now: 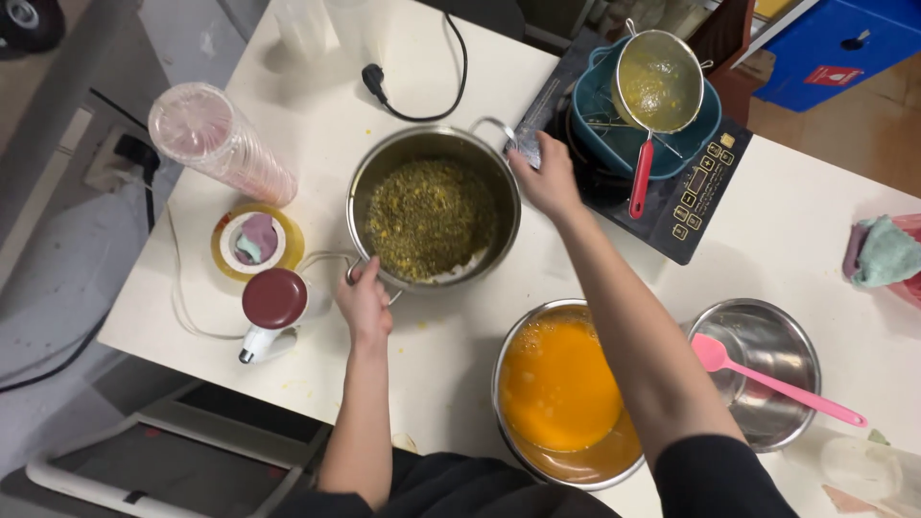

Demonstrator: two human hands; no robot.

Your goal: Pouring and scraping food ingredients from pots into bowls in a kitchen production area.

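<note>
I grip steel pot (432, 216) of green-yellow pulp, mid-worktop: left hand (363, 302) closed on near handle, right hand (547, 177) on far handle. Best lift level, clear of orange-liquid bowl (566, 393).

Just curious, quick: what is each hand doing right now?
Left hand: closed on the near handle of the steel pot.
Right hand: closed on the pot's far handle.

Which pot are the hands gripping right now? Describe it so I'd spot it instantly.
On the white table, look left of the black induction cooker. The steel pot sits there, left hand and right hand on its wire handles. Unlike the bowl of orange liquid and the bowl with the pink spatula, it holds green-yellow pulp.
</note>
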